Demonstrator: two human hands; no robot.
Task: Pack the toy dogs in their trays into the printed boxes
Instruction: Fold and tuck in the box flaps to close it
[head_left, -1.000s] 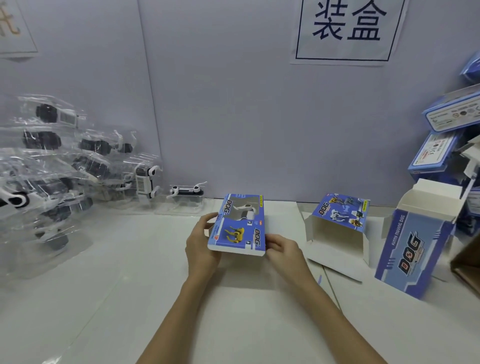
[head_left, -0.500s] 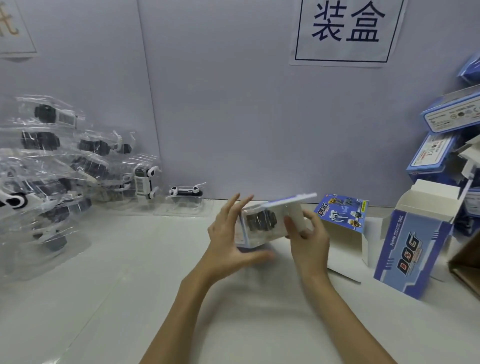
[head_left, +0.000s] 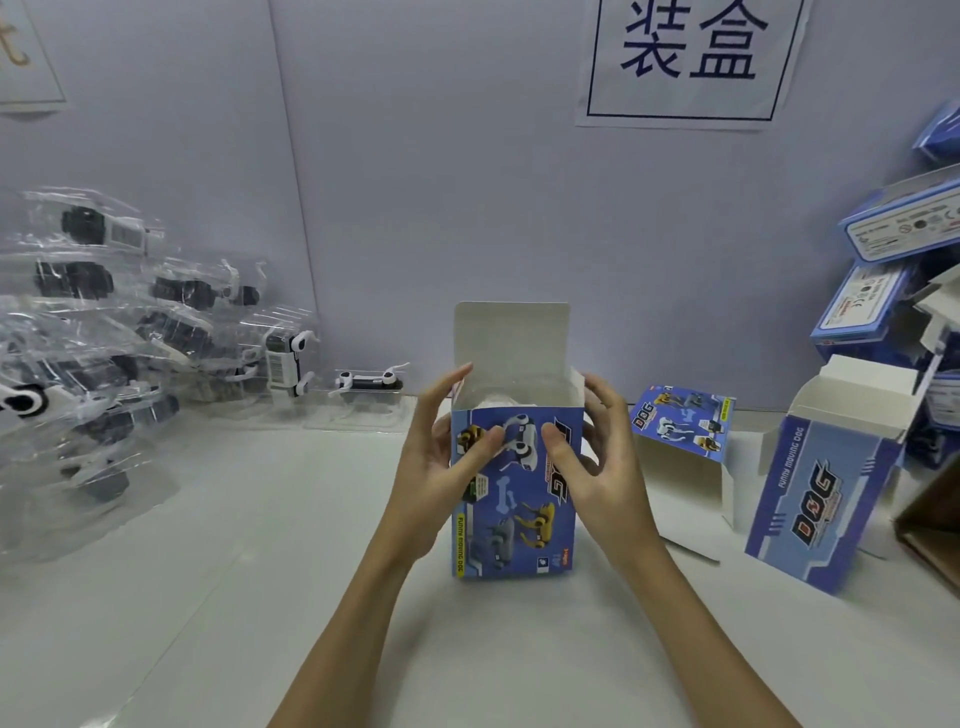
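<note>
While both hands bracket it, the printed box stands upright on the white tabletop, centre of view. The left hand rests against the box's left side, thumb laid across the printed front, fingers extended toward the open rim. The right hand mirrors it on the right side, thumb on the front face, fingers loosely bent near the upper corner. Neither hand clamps the box; both touch it with fingers largely straight.

Box material: thin glossy card, blue print of toy dogs on the outside, plain grey-white inside. Its top flap stands up, rounded at the corners. Something pale shows just inside the opening; contents cannot be identified.

To the right, near but apart, a second open box lies on its side, and a third, taller box stands tilted with flaps open. Behind these, closed boxes are stacked against the wall.

To the left, a heap of clear, crinkled plastic trays holds black-and-white toy dogs. One single tray with a dog sits apart from the heap, nearest the left hand. A paper sign with dark characters hangs on the smooth wall.
</note>
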